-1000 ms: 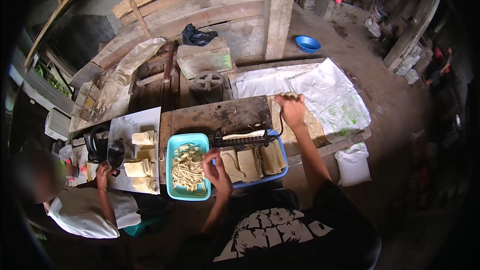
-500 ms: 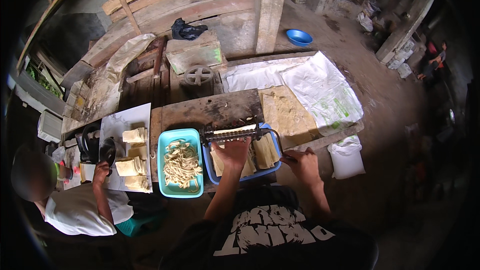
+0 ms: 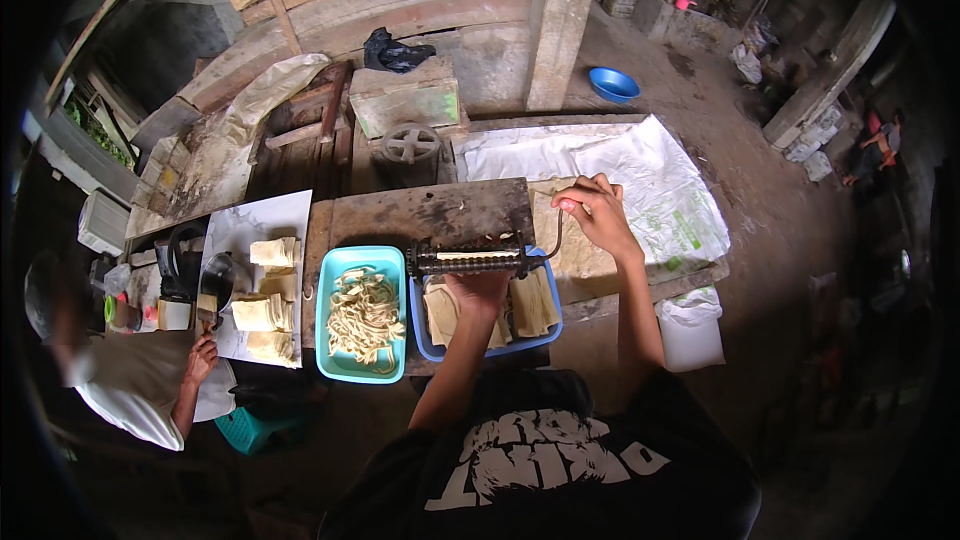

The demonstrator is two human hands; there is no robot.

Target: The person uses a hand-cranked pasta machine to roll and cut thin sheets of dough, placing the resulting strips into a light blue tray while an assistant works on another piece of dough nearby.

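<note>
The hand-cranked noodle cutter [image 3: 470, 260] sits on the dark wooden bench [image 3: 420, 215], above the blue tray [image 3: 550, 312] of soft, floppy dough sheets [image 3: 535, 302]. Its metal body looks heavy and stiff, best gripped at the crank handle. The right hand [image 3: 598, 212], at its 2 o'clock, is clenched round that handle; the left hand [image 3: 478, 290] rests just beneath the rollers, its grip unclear. At 8 o'clock a turquoise tray [image 3: 334, 292] holds limp cut noodles [image 3: 366, 315]; a co-worker's hand [image 3: 203, 350] is further left.

Wearer: black short-sleeved T-shirt [image 3: 560, 460] with large white printed lettering across the chest; forearms bare, no gloves.
</note>
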